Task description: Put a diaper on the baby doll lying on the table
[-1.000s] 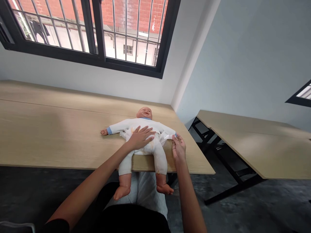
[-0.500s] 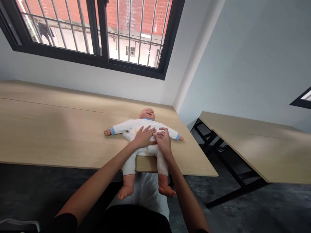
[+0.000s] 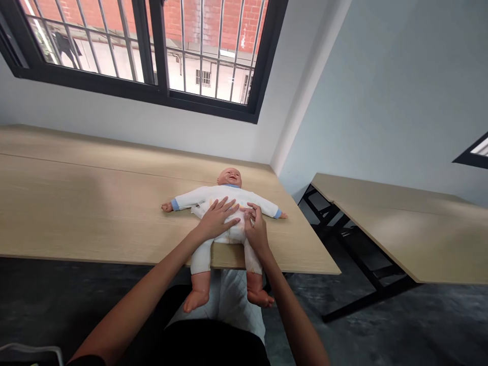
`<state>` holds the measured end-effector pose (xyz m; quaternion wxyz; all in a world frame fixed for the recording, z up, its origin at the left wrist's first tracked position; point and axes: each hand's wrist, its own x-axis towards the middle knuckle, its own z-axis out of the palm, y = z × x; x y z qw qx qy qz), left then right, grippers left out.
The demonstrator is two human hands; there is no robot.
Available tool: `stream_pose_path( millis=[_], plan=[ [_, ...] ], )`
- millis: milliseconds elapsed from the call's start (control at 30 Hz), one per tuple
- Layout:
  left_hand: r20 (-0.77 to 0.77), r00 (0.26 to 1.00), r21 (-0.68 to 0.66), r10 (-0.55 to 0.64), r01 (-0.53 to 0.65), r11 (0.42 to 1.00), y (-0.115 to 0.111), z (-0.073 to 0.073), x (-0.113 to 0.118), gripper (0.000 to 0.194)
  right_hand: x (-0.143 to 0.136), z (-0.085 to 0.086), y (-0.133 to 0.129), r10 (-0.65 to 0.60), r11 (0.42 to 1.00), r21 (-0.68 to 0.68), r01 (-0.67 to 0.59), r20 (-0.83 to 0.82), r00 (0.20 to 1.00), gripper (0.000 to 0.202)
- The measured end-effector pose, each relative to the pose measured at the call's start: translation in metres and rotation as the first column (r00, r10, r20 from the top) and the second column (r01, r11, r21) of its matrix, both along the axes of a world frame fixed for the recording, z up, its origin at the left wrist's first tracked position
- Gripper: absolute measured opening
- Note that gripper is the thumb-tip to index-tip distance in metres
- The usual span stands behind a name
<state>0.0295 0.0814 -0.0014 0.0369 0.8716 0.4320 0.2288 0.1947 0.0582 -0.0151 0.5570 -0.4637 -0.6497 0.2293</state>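
Note:
A baby doll [image 3: 231,193] in a white outfit with blue cuffs and collar lies face up, arms stretched out sideways. Its bare feet hang past the table's front edge, towards my lap. My left hand [image 3: 217,221] rests flat on the doll's belly with its fingers spread. Beside it, my right hand [image 3: 256,229] is bent over the doll's other side, thumb and fingers drawn together at the front of the white top. The cloth at those fingertips is mostly hidden. A loose flap of white cloth [image 3: 197,210] sticks out at the doll's side, left of my left hand.
The doll lies on a long wooden table [image 3: 95,213] against the wall, near its right end. A barred window [image 3: 160,94] is above. Across a gap on the right stands a second table [image 3: 400,223] with black metal legs [image 3: 366,269].
My left hand has slid a little left and down across the belly, parting from my right hand. The right fingers have curled in more. The doll lies as before.

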Motion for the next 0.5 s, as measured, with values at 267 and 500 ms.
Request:
stream_pose_path(
  millis=[267, 500],
  plan=[
    [0.041, 0.996, 0.008, 0.075, -0.075, 0.997, -0.01, -0.001, 0.007, 0.055, -0.002, 0.001, -0.004, 0.123, 0.992, -0.017, -0.127, 0.416, 0.901, 0.04],
    [0.558, 0.761, -0.146, 0.331, -0.303, 0.942, -0.015, -0.017, -0.039, 0.029, -0.004, 0.002, -0.006, 0.101, 0.994, -0.025, -0.109, 0.615, 0.782, 0.045]
  ],
)
